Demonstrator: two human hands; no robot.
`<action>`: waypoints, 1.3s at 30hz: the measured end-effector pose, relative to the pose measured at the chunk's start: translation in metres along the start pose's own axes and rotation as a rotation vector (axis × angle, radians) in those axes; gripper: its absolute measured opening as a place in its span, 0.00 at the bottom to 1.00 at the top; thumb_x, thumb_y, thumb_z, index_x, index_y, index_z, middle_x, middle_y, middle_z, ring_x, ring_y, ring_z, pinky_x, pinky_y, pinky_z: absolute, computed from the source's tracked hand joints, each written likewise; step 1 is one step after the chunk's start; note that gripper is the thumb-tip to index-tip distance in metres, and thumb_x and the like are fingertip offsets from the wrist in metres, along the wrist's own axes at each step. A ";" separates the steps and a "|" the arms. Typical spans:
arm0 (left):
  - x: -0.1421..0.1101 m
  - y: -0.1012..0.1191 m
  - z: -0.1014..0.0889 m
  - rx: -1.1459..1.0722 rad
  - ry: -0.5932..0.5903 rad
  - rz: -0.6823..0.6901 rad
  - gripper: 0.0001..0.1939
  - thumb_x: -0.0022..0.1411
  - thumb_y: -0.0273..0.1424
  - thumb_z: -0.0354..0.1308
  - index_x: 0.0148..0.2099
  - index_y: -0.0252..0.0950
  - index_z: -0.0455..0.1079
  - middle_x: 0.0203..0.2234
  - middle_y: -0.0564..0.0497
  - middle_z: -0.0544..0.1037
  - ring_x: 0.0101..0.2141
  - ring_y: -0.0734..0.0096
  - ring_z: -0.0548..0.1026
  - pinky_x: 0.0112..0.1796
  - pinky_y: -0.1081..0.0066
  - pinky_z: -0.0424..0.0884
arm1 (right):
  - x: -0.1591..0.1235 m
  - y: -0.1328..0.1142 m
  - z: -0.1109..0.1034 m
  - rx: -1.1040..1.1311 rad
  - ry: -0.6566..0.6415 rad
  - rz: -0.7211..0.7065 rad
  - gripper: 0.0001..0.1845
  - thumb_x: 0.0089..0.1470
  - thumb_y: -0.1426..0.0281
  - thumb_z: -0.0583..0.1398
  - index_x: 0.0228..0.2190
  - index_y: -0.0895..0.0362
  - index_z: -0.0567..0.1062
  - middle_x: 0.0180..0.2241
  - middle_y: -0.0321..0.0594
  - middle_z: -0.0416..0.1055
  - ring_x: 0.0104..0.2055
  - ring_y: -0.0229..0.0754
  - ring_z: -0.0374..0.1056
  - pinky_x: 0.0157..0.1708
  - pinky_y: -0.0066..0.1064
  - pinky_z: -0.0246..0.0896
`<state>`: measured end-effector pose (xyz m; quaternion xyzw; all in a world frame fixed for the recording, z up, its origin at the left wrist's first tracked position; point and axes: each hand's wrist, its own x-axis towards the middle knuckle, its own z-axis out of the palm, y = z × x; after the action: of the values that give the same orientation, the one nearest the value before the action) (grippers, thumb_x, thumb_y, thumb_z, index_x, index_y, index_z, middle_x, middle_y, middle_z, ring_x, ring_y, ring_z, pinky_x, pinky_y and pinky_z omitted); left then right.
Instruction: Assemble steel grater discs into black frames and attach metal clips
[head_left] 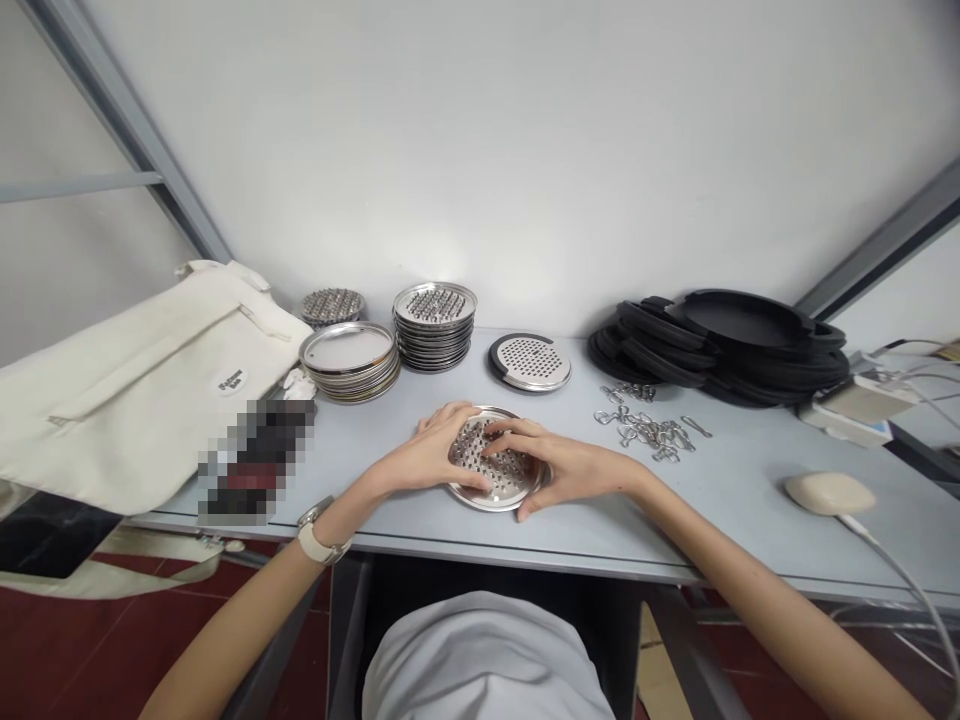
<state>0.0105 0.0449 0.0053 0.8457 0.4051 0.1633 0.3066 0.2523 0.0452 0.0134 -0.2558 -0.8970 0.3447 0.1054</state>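
Note:
A round metal grater plate [504,490] lies on the table near the front edge, its raised teeth facing up. My left hand [431,452] curls around its left side, thumb over the near part and fingers at the far rim. From the right, my right hand [566,468] holds the same plate, with its thumb at the near right rim and its fingers bent over the toothed face. Behind my hands lies a similar perforated disc [534,360] with a black edge piece on its left side. Small bent metal clips [652,432] are scattered to the right.
Stacks of metal discs [351,362] and grater plates [433,340] stand at the back left, beside a cream bag [157,380]. Black round frames [739,350] are piled at the back right. A white corded device [830,493] sits on the right.

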 end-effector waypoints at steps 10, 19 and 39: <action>0.024 0.007 -0.045 0.337 0.450 0.122 0.13 0.68 0.30 0.43 0.53 0.38 0.61 0.49 0.45 0.67 0.53 0.61 0.64 0.54 0.61 0.60 | 0.000 0.003 0.000 -0.046 0.079 0.012 0.37 0.48 0.54 0.64 0.57 0.51 0.62 0.67 0.42 0.40 0.67 0.53 0.38 0.64 0.45 0.38; 0.074 -0.020 -0.115 0.685 0.379 0.091 0.04 0.62 0.27 0.54 0.38 0.34 0.69 0.35 0.47 0.72 0.38 0.63 0.70 0.41 0.64 0.67 | -0.001 0.007 0.002 -0.086 0.110 0.090 0.37 0.49 0.56 0.63 0.57 0.51 0.60 0.64 0.45 0.46 0.66 0.51 0.42 0.63 0.44 0.43; 0.072 -0.014 -0.122 0.629 0.403 0.132 0.08 0.61 0.24 0.50 0.35 0.35 0.70 0.32 0.49 0.74 0.33 0.67 0.71 0.35 0.68 0.65 | 0.000 0.001 0.000 -0.085 0.130 0.091 0.35 0.53 0.48 0.56 0.57 0.51 0.61 0.58 0.46 0.54 0.61 0.51 0.51 0.58 0.43 0.52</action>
<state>-0.0173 0.1560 0.0906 0.8737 0.4323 0.2132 -0.0652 0.2525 0.0451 0.0127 -0.3223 -0.8895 0.2936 0.1369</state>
